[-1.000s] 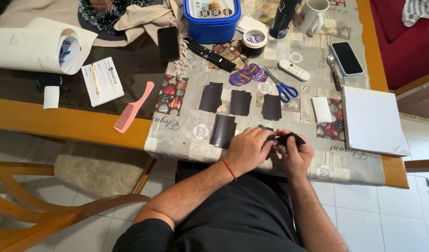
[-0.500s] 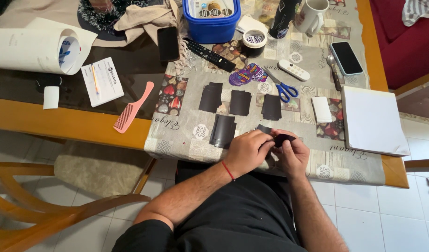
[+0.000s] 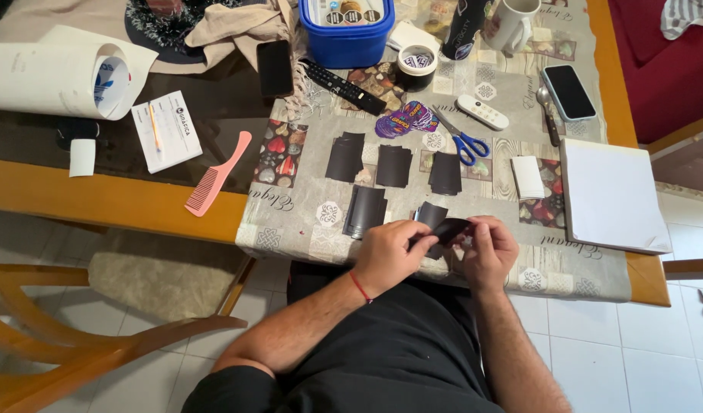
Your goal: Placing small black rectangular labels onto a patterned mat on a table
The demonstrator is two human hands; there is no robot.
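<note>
At the near table edge, the left hand and right hand both pinch one small black sheet, held just above the patterned cloth with fingers curled around its ends. Just beyond lie four more black pieces, some bare cloth between them. Blue scissors and a white remote sit farther back. A white pad crowds the right edge; a pink comb lies left.
</note>
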